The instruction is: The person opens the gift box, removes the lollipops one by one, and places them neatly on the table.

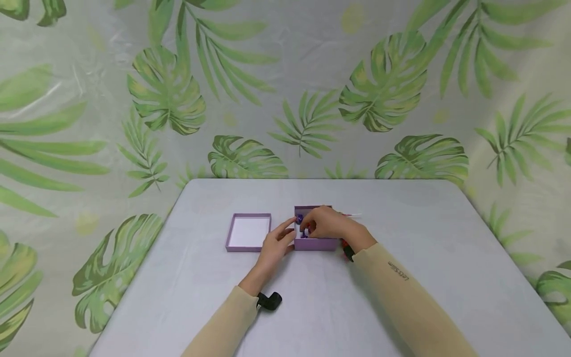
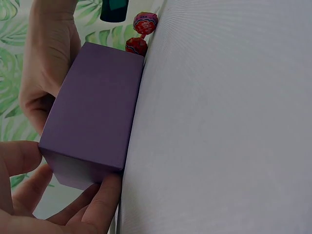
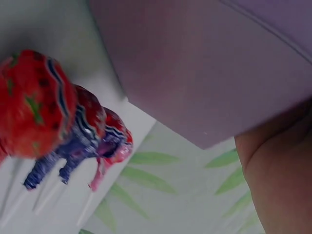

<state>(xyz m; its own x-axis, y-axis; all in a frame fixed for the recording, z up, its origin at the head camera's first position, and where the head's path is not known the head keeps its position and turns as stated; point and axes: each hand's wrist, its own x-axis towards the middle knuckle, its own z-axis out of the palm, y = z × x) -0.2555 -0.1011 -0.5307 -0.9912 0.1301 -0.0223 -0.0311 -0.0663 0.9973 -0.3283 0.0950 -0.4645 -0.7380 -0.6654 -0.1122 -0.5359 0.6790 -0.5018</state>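
A purple open box (image 1: 315,245) stands on the table. My left hand (image 1: 275,245) rests its fingertips against the box's left wall; in the left wrist view, its fingers (image 2: 105,202) touch the box side and lower edge. My right hand (image 1: 327,223) reaches down over the box rim with its fingers curled inside, pinching what looks like a lollipop with a red and purple wrapper (image 1: 309,229), mostly hidden. Another purple-wrapped lollipop (image 1: 299,218) shows at the box's left inner side. The right wrist view shows the box wall (image 3: 195,73) and the right hand (image 3: 278,170) partly.
The purple-rimmed box lid (image 1: 248,250) lies left of the box. Beyond the box's right side lie several lollipops with red wrappers (image 3: 36,107) and white sticks, largely behind the right wrist in the head view. The white table (image 1: 178,297) ends before a leaf-patterned backdrop (image 1: 312,74).
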